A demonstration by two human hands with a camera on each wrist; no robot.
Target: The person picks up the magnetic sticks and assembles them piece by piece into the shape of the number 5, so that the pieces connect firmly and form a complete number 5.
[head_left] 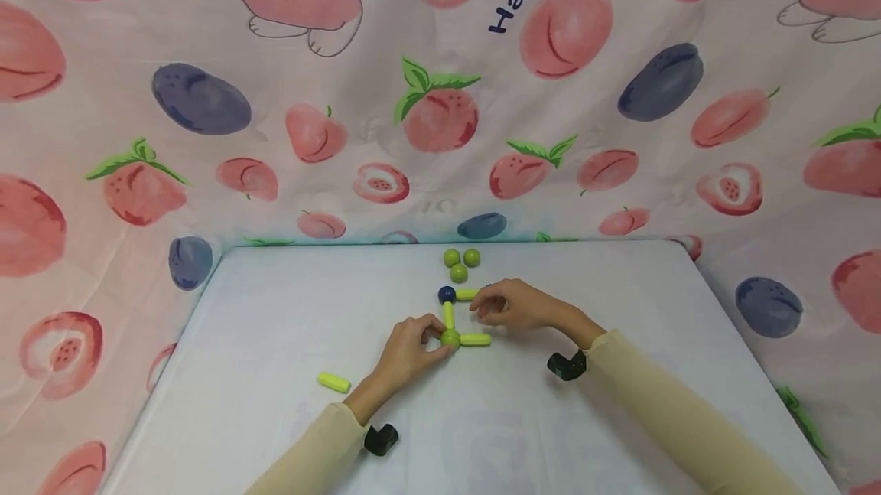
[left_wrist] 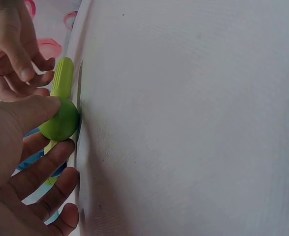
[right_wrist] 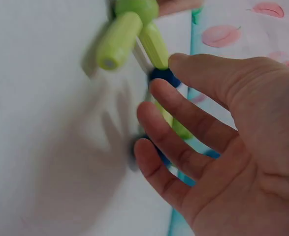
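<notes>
At the middle of the table, my left hand (head_left: 407, 352) pinches a green ball (head_left: 450, 338) between thumb and fingers. One yellow-green stick (head_left: 475, 340) points right from that ball. A second stick (head_left: 450, 316) runs back from it to a dark blue ball (head_left: 447, 295). From the blue ball another stick (head_left: 466, 294) extends right, passing behind my right hand (head_left: 512, 304). Nothing is held by the right hand; its fingers are loosely bent beside the sticks. Another dark blue ball (right_wrist: 156, 149) shows behind those fingers in the right wrist view, mostly hidden in the head view.
Behind the joined pieces, three loose green balls (head_left: 459, 273) sit close together. A single yellow-green stick (head_left: 333, 382) lies left of the left hand. All of this is on a white-covered table (head_left: 261, 311), backed by a fruit-patterned cloth (head_left: 372, 128).
</notes>
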